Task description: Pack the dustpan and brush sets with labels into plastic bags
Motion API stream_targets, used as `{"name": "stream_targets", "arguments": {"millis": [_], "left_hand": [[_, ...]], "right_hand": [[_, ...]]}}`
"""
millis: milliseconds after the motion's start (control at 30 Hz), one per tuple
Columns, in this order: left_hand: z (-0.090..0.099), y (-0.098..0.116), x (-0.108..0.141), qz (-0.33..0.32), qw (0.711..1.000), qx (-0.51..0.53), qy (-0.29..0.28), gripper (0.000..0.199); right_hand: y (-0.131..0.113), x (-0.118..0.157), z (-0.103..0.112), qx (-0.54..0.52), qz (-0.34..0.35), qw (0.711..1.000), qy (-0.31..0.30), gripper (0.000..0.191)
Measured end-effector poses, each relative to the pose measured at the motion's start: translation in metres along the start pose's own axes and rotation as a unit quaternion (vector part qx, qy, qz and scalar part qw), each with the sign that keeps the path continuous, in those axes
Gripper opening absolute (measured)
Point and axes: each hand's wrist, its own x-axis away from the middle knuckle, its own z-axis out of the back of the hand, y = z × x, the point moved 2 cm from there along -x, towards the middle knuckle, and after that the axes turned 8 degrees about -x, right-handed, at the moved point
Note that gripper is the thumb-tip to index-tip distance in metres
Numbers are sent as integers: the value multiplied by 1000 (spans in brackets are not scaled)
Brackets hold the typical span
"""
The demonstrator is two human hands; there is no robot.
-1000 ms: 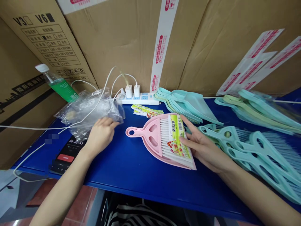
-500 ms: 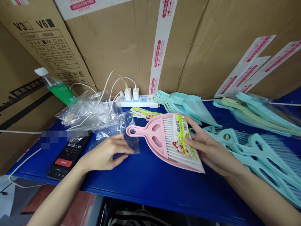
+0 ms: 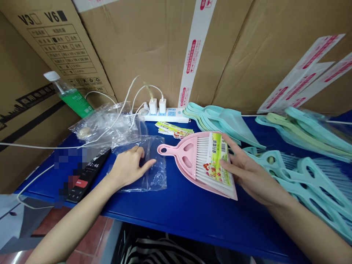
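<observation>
In the head view, the left hand [image 3: 129, 169] lay flat, fingers loosely spread and gripping nothing, on a clear plastic bag [image 3: 157, 176] just left of the handle of a pink dustpan-and-brush set [image 3: 183, 157]. The right hand [image 3: 251, 176] spread wide against the set's right edge, beside teal brushes [image 3: 310, 183]; whether it clamped the set could not be told. A strip of blue table [image 3: 189, 223] ran below the set to the near edge, and a phone [image 3: 85, 179] lay left of the bag.
</observation>
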Motion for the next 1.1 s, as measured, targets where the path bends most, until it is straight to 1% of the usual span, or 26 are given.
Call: {"name": "stream_targets", "arguments": {"millis": [67, 133, 233, 300, 433, 500, 600, 667, 733, 800, 833, 867, 900, 933, 967, 1000, 1033, 1067, 1100], "left_hand": [[-4, 4, -1, -1, 1000, 13, -21, 29], [-5, 6, 0, -11, 999, 42, -29, 23], [-4, 4, 1, -35, 995, 85, -28, 20], [-1, 3, 2, -50, 989, 137, -14, 20], [3, 4, 2, -62, 958, 279, 19, 23], [2, 6, 1, -59, 942, 331, 16, 23], [0, 10, 1, -58, 916, 398, -2, 21], [0, 13, 1, -64, 899, 433, -11, 20], [2, 15, 2, -79, 890, 450, -13, 19], [6, 13, 4, -97, 897, 430, -1, 20], [8, 10, 4, -102, 910, 401, 15, 22], [10, 5, 4, -98, 928, 357, 44, 24], [11, -1, 4, -82, 947, 300, 82, 26], [11, -8, 3, -52, 963, 233, 128, 27], [11, -16, 2, -11, 973, 161, 167, 29], [9, -23, 2, 33, 977, 97, 188, 32], [7, -29, 0, 68, 979, 53, 186, 36], [3, -33, -1, 85, 983, 33, 162, 40], [0, -36, -2, 89, 987, 34, 132, 43]], "right_hand": [[3, -1, -1, -1, 0, 1000, -8, 110], [5, -1, -1, -4, -2, 1000, -19, 112], [5, 0, -1, 1, -8, 999, -35, 113], [5, 1, -3, 8, -11, 999, -46, 111], [7, 3, -8, 3, -10, 998, -60, 111], [11, 4, -13, -4, -11, 998, -69, 110], [15, 6, -19, -22, -10, 996, -85, 108], [17, 7, -23, -36, -11, 995, -94, 107], [17, 8, -25, -45, -14, 995, -94, 105], [16, 8, -24, -45, -15, 995, -84, 104], [15, 8, -23, -45, -15, 996, -77, 104], [15, 8, -22, -45, -13, 997, -69, 104], [14, 7, -21, -45, -11, 997, -61, 104], [14, 6, -19, -46, -10, 997, -54, 106], [15, 5, -18, -48, -8, 998, -47, 107], [15, 4, -17, -50, -5, 998, -41, 109], [17, 2, -15, -52, -3, 998, -37, 111], [18, 1, -14, -55, 0, 998, -34, 111], [20, 0, -13, -57, 3, 998, -34, 111]]}}
